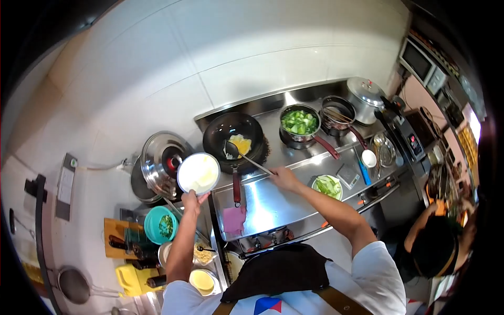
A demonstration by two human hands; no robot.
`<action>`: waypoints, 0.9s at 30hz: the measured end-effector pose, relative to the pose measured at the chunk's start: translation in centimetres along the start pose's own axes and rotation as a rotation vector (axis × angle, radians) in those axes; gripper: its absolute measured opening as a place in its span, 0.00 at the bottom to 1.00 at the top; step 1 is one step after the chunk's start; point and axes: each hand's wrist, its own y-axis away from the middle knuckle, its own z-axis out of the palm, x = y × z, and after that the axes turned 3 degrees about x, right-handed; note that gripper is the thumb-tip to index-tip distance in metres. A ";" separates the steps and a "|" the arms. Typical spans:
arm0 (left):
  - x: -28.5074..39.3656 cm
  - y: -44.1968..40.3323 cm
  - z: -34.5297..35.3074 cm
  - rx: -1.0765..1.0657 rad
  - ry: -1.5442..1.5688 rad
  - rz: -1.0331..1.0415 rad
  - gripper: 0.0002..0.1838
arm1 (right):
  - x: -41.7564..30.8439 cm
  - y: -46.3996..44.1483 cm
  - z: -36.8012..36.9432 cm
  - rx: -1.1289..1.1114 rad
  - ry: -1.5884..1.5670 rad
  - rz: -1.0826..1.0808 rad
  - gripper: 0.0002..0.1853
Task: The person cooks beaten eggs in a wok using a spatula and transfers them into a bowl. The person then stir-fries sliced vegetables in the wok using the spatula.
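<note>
My left hand [194,200] grips the near rim of a white bowl [180,181] and holds it up, left of the wok. Pale white food [200,174] lies in the bowl; I cannot make out its kind. With closed fingers, my right hand [286,179] holds the long handle of a ladle [255,164]. The ladle's dark head rests in the black wok [223,131], against yellow and white egg [241,143]. The wok sits on the stove, its reddish-brown handle pointing toward me.
A pot of chopped greens [299,123], a small saucepan [337,113] and a pressure cooker [366,97] stand rightward. A bowl of cut greens [327,187] and a pink cloth [234,220] lie nearer. A teal bowl [153,224] stands left. Another person [433,247] works at right.
</note>
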 end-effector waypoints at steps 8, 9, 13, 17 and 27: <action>-11.0 10.1 -6.5 0.208 0.087 0.082 0.22 | 3.4 -3.1 2.2 0.272 0.297 0.073 0.18; -11.1 11.9 -6.0 0.260 0.081 0.026 0.22 | 3.3 -3.1 1.4 0.308 0.260 0.041 0.18; -15.0 15.9 -6.0 0.299 0.056 -0.024 0.22 | -1.0 -3.9 -3.5 0.283 0.411 0.031 0.18; -19.5 16.4 -6.3 0.171 0.079 -0.117 0.24 | -2.8 -6.9 -6.8 0.178 0.577 0.006 0.15; -22.9 16.2 -0.6 -0.041 -0.024 -0.263 0.26 | 1.2 -7.0 -1.4 0.098 0.129 0.070 0.18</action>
